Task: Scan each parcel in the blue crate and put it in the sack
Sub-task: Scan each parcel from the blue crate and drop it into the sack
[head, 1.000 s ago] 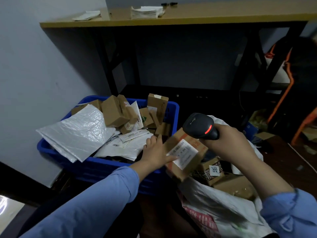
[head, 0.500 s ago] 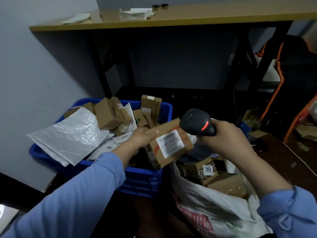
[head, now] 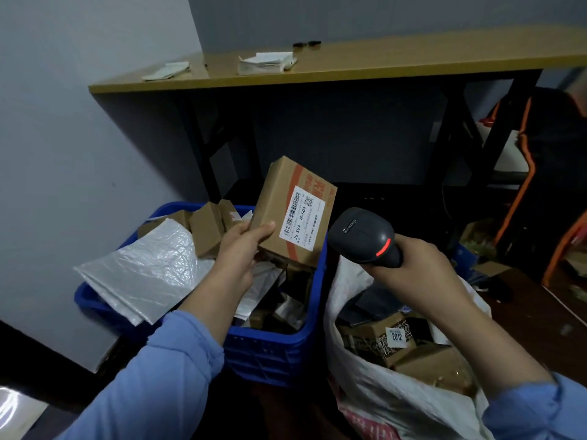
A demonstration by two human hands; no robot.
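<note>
Blue plastic crate (head: 270, 354), below and left of the left fingers. It holds one crinkled silver bubble mailer (head: 143, 274) that overhangs its left rim. At least three small brown cardboard boxes (head: 206, 230) lie just left of the fingers, and pale flat packets (head: 260, 290) lie under the wrist. The heap hides the full count.

Left hand (head: 238, 252): the thumb is pressed flat on the front face of one brown cardboard parcel (head: 282, 192), and the other fingers are hidden behind it. The parcel is gripped at its lower left corner. It is held tilted above the crate's right end, clear of the contents, with its white barcode label (head: 301, 214), marked J6-S04, facing the camera.

One black handheld scanner (head: 365, 239) has its head just right of the parcel's lower edge, and a red strip glows on its back. Right hand (head: 422, 271): the fingers are wrapped round the scanner's handle.

One white woven sack (head: 381, 398) stands open-mouthed beneath the right fingers, touching the crate's right wall. It holds one patterned box with a "2012" sticker (head: 397, 336), one plain brown box (head: 435, 366) and one dark flat packet (head: 374, 306).

Beyond the fingers, one wooden tabletop (head: 381, 63) carries two stacks of white paper (head: 266, 61).
</note>
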